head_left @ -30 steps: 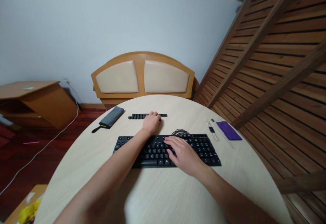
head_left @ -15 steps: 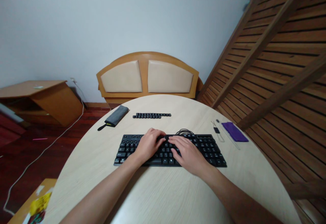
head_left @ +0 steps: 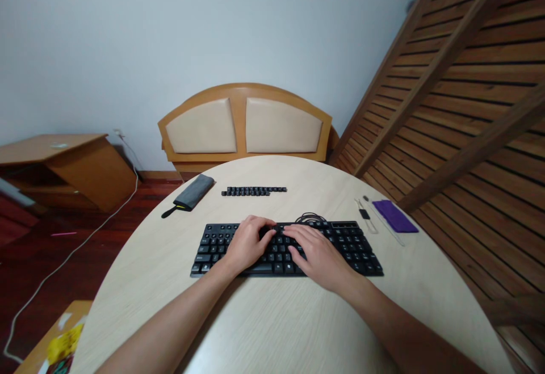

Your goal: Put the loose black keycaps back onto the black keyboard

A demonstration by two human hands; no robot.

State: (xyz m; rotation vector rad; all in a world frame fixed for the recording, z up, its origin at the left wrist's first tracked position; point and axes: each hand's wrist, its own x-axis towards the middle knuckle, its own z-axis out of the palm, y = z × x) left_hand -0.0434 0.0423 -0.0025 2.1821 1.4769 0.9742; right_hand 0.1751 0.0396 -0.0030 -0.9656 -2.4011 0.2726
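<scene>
A black keyboard (head_left: pixel 264 270) lies in front of me on the round, pale wooden table (head_left: pixel 272 323). Over its upper middle, my left hand (head_left: pixel 249 242) is curled, thumb and index finger bent towards each other in a pinch at the keys. Whatever sits between those fingertips is too dark and small to make out. My right hand (head_left: pixel 317 252) rests palm down just to the right, its fingers stretched over the keys and thumb apart. Both hands hide part of the middle keys. Behind the keyboard, loose black keycaps (head_left: pixel 249 191) stand in two neat rows.
A grey pouch (head_left: pixel 193 192) lies at the table's left. To the right are a wire keycap puller (head_left: pixel 365 215), a thin brush (head_left: pixel 385 222) and a purple cloth pouch (head_left: pixel 395 216). The coiled cable (head_left: pixel 310 217) sits behind the keyboard. A headboard (head_left: pixel 244 118) stands beyond the table.
The right half of the keyboard has shifted slightly up and right in view. The dark piece seen between the two hands' fingertips no longer shows clearly. Both hands stay near the same keys.
</scene>
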